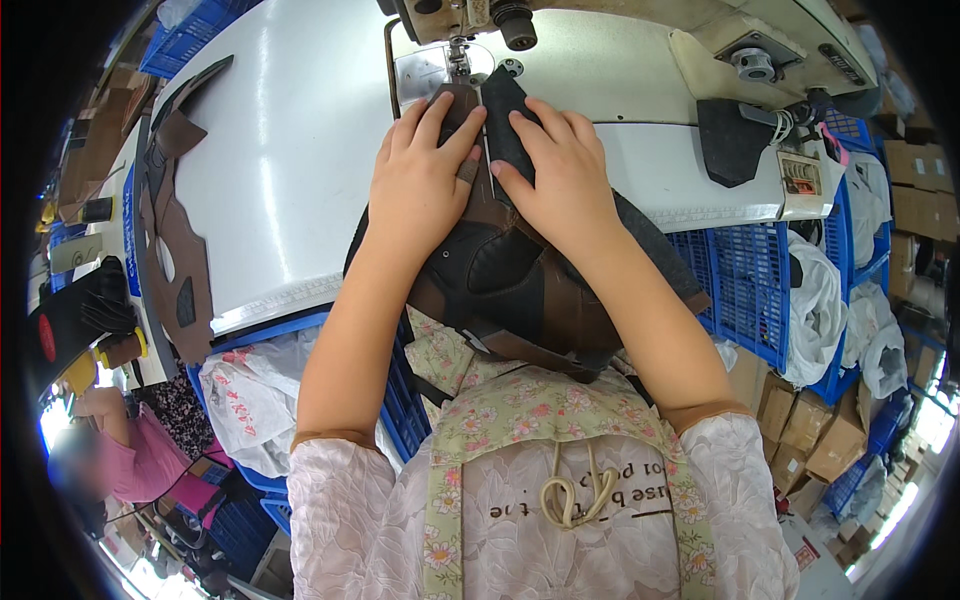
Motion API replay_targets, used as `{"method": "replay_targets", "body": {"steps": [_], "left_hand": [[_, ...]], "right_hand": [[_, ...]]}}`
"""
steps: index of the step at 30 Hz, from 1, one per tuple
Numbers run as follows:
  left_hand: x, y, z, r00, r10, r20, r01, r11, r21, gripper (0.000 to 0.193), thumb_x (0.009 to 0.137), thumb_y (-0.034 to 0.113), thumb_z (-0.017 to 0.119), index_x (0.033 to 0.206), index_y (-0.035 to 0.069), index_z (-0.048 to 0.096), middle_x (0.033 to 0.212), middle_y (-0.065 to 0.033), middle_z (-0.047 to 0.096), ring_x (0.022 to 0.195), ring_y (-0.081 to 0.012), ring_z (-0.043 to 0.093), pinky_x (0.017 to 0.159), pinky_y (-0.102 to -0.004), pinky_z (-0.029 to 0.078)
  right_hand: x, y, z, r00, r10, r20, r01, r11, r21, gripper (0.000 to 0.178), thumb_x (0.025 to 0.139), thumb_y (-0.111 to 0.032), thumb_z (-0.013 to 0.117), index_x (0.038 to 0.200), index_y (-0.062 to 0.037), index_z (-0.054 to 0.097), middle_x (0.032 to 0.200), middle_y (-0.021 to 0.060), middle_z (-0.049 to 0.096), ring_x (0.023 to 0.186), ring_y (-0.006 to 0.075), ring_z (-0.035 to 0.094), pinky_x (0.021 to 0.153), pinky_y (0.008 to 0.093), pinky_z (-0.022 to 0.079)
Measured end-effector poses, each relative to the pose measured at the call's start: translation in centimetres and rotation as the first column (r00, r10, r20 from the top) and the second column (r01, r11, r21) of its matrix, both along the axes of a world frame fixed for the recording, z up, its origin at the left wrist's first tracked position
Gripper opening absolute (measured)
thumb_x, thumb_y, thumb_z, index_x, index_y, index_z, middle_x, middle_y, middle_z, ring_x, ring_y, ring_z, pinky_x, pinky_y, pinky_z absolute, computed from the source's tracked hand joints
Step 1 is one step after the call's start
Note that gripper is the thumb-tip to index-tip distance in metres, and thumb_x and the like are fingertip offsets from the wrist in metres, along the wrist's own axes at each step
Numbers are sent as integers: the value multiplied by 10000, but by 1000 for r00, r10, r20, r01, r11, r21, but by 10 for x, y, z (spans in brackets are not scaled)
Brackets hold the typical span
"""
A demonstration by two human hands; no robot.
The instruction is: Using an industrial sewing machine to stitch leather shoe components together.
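Observation:
A brown and black leather piece, like a boot upper, lies over the front edge of the sewing machine table and hangs toward my apron. My left hand rests on its brown strip, fingers spread and pressing down just in front of the presser foot. A ring is on one left finger. My right hand lies on the black flap, its fingertips and thumb apart on the surface. Between the two hands the strip and flap meet along a narrow gap. The undersides of the leather are hidden.
The sewing machine spans the far side of the white table. Cut brown leather parts lie at the left edge, a black piece at the right. Blue crates stand below. Another person sits at lower left.

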State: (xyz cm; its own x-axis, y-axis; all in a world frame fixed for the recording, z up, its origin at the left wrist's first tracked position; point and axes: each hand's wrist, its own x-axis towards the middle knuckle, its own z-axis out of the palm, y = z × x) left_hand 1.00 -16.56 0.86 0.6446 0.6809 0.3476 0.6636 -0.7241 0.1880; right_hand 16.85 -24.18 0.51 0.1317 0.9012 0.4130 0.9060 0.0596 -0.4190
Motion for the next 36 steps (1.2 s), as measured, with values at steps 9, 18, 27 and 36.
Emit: {"method": "replay_targets", "body": {"steps": [9, 18, 27, 36], "left_hand": [[0, 1, 1, 1000, -4, -5, 4, 1000, -3, 423, 909, 216, 612, 1331, 245, 605, 1405, -117, 522, 1320, -345, 448, 1068, -457, 393], [1, 1, 5, 1000, -8, -12, 8, 999, -43, 436, 895, 186, 617, 1330, 218, 602, 1425, -138, 498, 1321, -351, 444, 1081, -461, 380], [0, 18, 0, 999, -31, 18, 31, 999, -26, 426, 901, 161, 611, 1327, 189, 605, 1424, -182, 485, 1327, -371, 438, 1085, -457, 380], [2, 28, 0, 997, -18, 71, 25, 995, -99, 411, 903, 168, 608, 1314, 179, 609, 1445, -225, 445, 1326, -399, 428, 1082, -459, 379]], "right_hand": [[-3, -1, 1, 999, 16, 34, -16, 1000, 0, 506, 755, -239, 745, 1184, 3, 632, 1297, 166, 557, 1180, 334, 497, 974, 443, 426], [1, -1, 3, 998, 63, 0, -63, 998, -22, 461, 761, -232, 736, 1150, 5, 667, 1299, 173, 569, 1172, 330, 504, 973, 449, 432], [4, 20, 0, 996, 86, 11, -87, 996, 21, 424, 765, -233, 729, 1116, 3, 688, 1255, 166, 607, 1140, 324, 531, 972, 444, 437], [3, 30, 1, 996, 83, 26, -83, 996, 19, 415, 776, -234, 718, 1114, 5, 687, 1243, 164, 608, 1139, 325, 530, 970, 443, 440]]}}
